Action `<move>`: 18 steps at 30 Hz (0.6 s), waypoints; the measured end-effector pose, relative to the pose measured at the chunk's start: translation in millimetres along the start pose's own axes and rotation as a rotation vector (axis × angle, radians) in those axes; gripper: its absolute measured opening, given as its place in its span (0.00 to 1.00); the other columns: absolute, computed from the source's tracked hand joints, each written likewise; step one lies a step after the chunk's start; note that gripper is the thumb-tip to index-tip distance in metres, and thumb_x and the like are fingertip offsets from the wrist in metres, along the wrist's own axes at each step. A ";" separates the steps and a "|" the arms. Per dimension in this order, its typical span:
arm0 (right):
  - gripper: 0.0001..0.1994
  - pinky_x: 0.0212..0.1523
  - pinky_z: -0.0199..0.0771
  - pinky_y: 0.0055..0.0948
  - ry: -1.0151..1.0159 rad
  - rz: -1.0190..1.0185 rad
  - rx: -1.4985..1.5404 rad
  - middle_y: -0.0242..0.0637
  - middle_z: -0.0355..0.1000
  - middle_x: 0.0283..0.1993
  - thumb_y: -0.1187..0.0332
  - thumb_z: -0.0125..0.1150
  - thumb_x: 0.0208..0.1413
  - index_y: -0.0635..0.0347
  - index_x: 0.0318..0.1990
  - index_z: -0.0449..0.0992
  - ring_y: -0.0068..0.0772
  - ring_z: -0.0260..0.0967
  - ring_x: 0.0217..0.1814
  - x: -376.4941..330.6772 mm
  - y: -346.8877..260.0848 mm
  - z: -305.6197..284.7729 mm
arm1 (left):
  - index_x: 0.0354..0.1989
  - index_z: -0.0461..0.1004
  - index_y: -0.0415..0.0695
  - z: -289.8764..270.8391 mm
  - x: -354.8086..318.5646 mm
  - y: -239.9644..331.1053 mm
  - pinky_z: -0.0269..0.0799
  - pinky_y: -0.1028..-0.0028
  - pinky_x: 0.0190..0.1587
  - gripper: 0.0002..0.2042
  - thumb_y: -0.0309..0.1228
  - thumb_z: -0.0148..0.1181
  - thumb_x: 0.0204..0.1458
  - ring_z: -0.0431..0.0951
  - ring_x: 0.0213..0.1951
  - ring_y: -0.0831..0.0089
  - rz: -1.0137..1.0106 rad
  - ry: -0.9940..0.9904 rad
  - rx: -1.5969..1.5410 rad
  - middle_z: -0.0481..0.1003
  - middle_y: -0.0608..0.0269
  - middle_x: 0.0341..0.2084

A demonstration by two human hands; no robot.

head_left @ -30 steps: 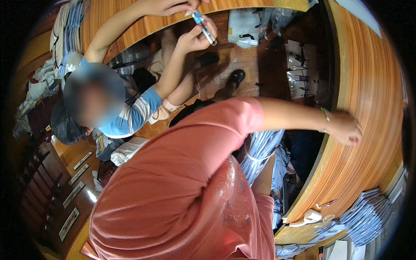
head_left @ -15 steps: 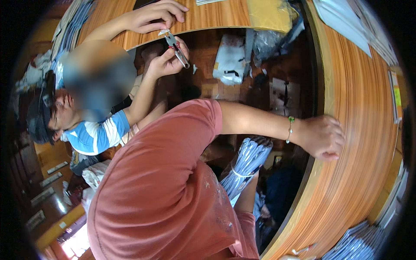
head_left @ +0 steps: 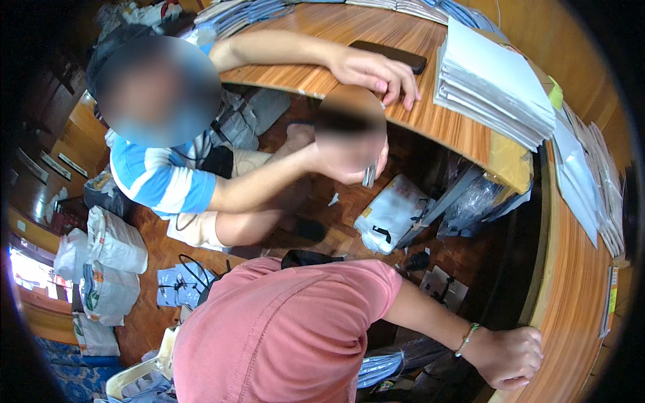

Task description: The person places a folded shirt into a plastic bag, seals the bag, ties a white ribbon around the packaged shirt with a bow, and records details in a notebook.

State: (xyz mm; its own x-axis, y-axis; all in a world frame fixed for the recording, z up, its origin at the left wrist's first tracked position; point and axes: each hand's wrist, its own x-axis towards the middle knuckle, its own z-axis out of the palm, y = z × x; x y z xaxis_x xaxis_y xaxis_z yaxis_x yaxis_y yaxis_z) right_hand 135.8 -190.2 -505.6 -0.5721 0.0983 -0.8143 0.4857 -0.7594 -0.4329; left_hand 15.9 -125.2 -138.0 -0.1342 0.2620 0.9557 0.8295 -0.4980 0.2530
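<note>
My left hand rests on the wood-grain tabletop near its inner edge, at the right. Its fingers are curled in, and nothing shows between them; the palm side is hidden. A thin beaded bracelet circles that wrist, below my pink sleeve. My right hand is out of view. Low beside my body, partly covered by my shirt, lies a bundle of blue clear-wrapped packages. Across from me, a seated person's hand lies on the table. The person's other hand is mostly blurred, with a small metal tool poking out below.
A stack of white flat packages stands on the table beside a dark phone-like slab. More flat packs line the right edge. White sacks stand on the floor at left. A plastic-wrapped parcel lies under the table.
My view has swung toward the seated person, showing more floor and sacks at left. My left hand stays closed on the table, now lower in the picture. The blue bundle is mostly covered now.
</note>
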 end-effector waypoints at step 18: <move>0.42 0.60 0.61 0.43 -0.203 -0.390 0.608 0.43 0.64 0.59 0.33 0.49 0.47 0.59 0.60 0.61 0.43 0.63 0.58 68.8 72.9 -42.2 | 0.27 0.70 0.39 10.5 -25.2 -45.9 0.59 0.61 0.49 0.11 0.35 0.51 0.46 0.69 0.34 0.60 -0.208 0.245 0.028 0.70 0.52 0.25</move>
State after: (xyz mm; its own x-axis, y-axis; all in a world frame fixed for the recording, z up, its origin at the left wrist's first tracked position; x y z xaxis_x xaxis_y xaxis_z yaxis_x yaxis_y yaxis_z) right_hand 159.7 -211.7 -609.5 -0.7670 0.3574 -0.5329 -0.1947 -0.9210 -0.3374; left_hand -13.2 -100.2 -175.3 -0.4259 0.1473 0.8927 0.7847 -0.4311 0.4455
